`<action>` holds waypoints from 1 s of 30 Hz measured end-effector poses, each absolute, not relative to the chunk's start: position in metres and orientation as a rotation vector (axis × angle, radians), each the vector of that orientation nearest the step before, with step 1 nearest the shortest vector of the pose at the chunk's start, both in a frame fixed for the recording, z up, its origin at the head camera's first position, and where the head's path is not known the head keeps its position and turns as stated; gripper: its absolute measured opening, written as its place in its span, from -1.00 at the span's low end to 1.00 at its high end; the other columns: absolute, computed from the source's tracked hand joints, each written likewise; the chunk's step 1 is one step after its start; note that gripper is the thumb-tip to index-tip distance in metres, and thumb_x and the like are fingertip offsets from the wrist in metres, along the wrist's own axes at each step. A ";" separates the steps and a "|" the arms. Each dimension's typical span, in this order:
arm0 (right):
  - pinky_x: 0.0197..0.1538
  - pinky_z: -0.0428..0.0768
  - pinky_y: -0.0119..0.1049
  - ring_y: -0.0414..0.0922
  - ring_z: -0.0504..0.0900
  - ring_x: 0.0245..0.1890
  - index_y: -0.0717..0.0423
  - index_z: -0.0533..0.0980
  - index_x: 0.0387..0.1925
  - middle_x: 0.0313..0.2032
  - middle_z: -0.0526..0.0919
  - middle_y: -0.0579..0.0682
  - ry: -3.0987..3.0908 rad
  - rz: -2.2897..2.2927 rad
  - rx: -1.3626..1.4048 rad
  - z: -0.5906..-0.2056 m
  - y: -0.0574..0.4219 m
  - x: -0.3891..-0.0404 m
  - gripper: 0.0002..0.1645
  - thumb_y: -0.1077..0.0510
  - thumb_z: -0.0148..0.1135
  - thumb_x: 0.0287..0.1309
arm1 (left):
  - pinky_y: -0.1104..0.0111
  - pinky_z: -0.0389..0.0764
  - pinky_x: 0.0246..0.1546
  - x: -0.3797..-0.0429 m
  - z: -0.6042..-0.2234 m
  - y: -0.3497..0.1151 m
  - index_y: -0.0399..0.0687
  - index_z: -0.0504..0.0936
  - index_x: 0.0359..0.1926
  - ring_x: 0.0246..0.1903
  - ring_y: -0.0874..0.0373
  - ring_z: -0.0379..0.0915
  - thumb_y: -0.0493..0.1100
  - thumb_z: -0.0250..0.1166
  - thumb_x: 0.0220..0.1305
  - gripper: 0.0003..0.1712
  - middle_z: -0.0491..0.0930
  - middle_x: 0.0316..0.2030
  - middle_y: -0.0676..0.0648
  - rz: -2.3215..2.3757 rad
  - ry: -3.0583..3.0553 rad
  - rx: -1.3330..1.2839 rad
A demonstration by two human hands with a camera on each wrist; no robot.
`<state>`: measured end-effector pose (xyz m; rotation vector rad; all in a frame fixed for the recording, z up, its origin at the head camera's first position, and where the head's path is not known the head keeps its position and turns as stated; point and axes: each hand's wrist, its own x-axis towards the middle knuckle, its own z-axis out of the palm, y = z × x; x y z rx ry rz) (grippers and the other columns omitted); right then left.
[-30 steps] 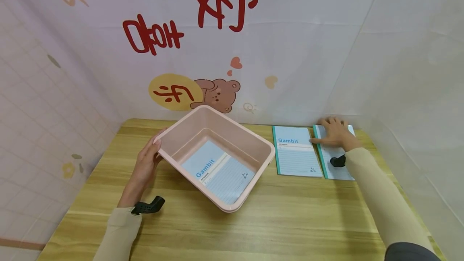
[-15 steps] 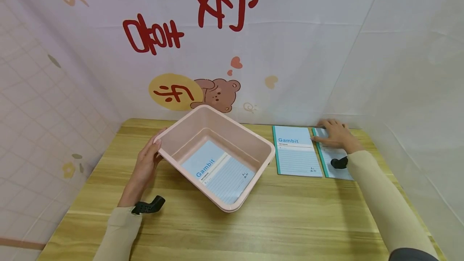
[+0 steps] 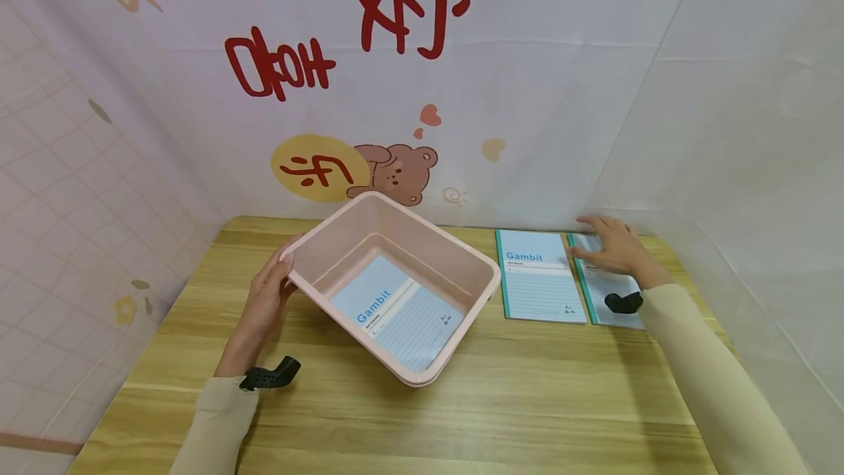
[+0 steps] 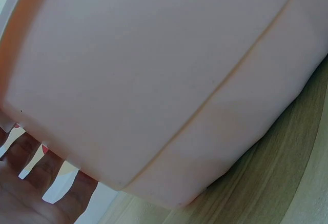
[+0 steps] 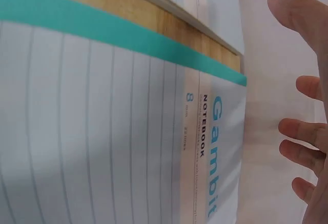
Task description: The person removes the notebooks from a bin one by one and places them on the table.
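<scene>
My left hand (image 3: 267,284) grips the left corner of a pale pink plastic basin (image 3: 471,259), thumb at the rim and the other fingers behind and under it. The basin is tilted toward me. Flat on its bottom lies a light blue Gambit notebook (image 3: 398,310). At the back right of the table, a second Gambit notebook (image 3: 542,281) lies beside a third notebook (image 5: 118,116) with a teal spine. Over this third one hovers my right hand (image 3: 613,244), its fingers spread and holding nothing; in the right wrist view the fingertips stand apart from the cover.
A wooden table (image 3: 527,402) carries everything. Behind it hangs a white printed curtain (image 3: 527,79) with red characters and a bear, close to the notebooks' far edges. White sheets also close off the left and right sides.
My right hand has lifted off the rightmost notebook and drawn slightly back to the right. That notebook has shifted slightly left, toward the one beside it. The left hand and basin stay still.
</scene>
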<state>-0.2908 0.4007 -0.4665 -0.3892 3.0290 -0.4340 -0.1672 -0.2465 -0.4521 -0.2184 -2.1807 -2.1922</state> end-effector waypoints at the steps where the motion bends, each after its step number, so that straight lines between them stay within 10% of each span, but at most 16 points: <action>1: 0.36 -0.01 0.44 0.40 0.13 0.45 0.06 0.23 0.51 0.49 0.18 0.35 3.032 -0.438 -0.393 -0.466 0.400 -0.290 0.00 -0.37 0.28 0.25 | 0.48 0.48 0.09 -0.167 -0.452 -0.247 0.03 0.22 0.58 0.17 0.18 0.33 0.11 -0.11 0.66 -0.38 0.39 0.30 0.17 -2.193 -2.179 -0.219; 30: 0.46 -0.29 0.46 0.27 -0.25 0.63 -0.39 -0.15 0.65 0.65 -0.22 0.14 3.098 -0.500 -0.528 -0.422 0.340 -0.261 0.14 -0.39 0.26 0.25 | 0.50 0.46 0.11 -0.166 -0.452 -0.247 0.04 0.19 0.60 0.18 0.17 0.31 0.13 -0.11 0.65 -0.36 0.37 0.31 0.15 -2.184 -2.204 -0.215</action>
